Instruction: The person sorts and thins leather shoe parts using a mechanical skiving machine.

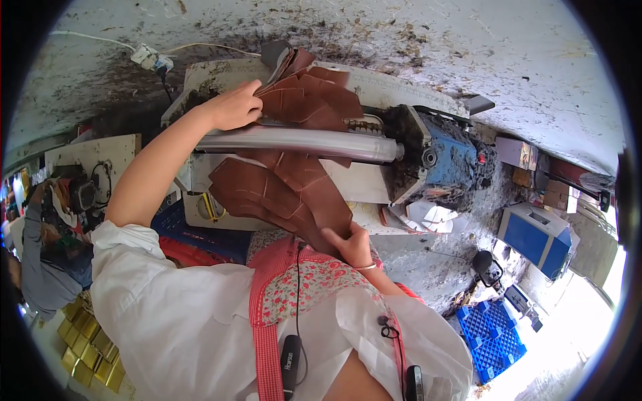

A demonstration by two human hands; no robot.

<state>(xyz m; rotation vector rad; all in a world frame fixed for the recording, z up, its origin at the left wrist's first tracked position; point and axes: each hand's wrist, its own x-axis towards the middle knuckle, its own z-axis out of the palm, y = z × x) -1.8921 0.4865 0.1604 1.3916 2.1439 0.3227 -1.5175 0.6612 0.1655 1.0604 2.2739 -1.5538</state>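
Note:
Reaching over a shiny metal roller, my left hand has its fingers curled at the left edge of a stack of brown leather pieces on the far side. A second group of brown leather pieces drapes on the near side, overlapping and marked with thin lines. Close to my apron, my right hand grips the near end of these, thumb on top and the other fingers partly hidden. Leather shows on both sides of the roller; whether it is one run beneath it I cannot tell.
The roller's blue, grimy housing stands at its right end. Light scraps lie on the table edge below it. A white plug adaptor hangs at the wall. Right are a blue-and-white box and a blue plastic pallet.

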